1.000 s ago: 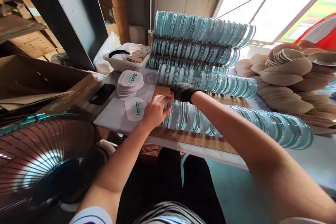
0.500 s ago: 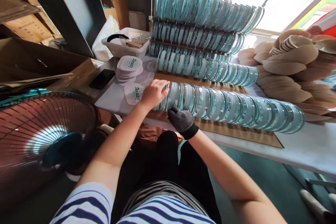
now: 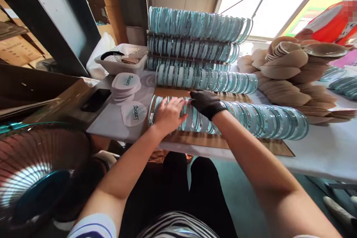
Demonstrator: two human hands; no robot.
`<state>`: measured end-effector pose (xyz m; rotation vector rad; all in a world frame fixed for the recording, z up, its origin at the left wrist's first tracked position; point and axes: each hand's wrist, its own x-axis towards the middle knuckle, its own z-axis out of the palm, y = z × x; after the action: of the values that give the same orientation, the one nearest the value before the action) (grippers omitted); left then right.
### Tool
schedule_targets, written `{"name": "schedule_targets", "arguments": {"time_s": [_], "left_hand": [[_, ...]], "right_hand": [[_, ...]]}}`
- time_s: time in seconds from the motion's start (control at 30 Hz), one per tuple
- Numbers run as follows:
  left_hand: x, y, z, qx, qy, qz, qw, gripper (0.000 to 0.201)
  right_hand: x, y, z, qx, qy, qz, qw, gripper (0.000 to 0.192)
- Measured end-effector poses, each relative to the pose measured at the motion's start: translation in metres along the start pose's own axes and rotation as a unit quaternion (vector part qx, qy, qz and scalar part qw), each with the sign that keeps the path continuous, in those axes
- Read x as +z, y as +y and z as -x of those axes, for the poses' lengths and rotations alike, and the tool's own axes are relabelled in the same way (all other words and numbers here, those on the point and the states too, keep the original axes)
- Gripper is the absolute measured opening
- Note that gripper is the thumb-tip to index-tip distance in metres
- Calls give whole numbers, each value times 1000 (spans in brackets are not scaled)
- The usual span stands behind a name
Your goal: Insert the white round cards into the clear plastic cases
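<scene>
While both hands rest spread, clamping nothing, bare left hand (image 3: 168, 114) and gloved right hand (image 3: 206, 103) on near row of glass discs (image 3: 237, 117) over cardboard (image 3: 195, 140): press evenly, avoid toppling discs leftward.

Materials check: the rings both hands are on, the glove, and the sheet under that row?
Rings: look like clear glass or hard plastic with a teal tint; glossy, see-through, bright highlights. Cannot tell which.
Glove on the right hand: dark knit fabric; dotted weave texture, matte.
Sheet: likely corrugated cardboard; flat, brown, matte.
Left hand is bare, resting on the row's end.
</scene>
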<state>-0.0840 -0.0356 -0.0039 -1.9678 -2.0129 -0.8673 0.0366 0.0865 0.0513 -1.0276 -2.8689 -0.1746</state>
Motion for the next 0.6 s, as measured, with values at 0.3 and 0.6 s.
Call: {"name": "schedule_targets", "arguments": {"time_s": [0.3,0.6], "left_hand": [[10,-5,1,2,-6,8,1000,44],[13,-5,2,-8,-16,3,1000,42]], "right_hand": [[-15,5,-69,-124,-128,19,984,22],[83,-24,95,-109,-52,-34,992,37]]}}
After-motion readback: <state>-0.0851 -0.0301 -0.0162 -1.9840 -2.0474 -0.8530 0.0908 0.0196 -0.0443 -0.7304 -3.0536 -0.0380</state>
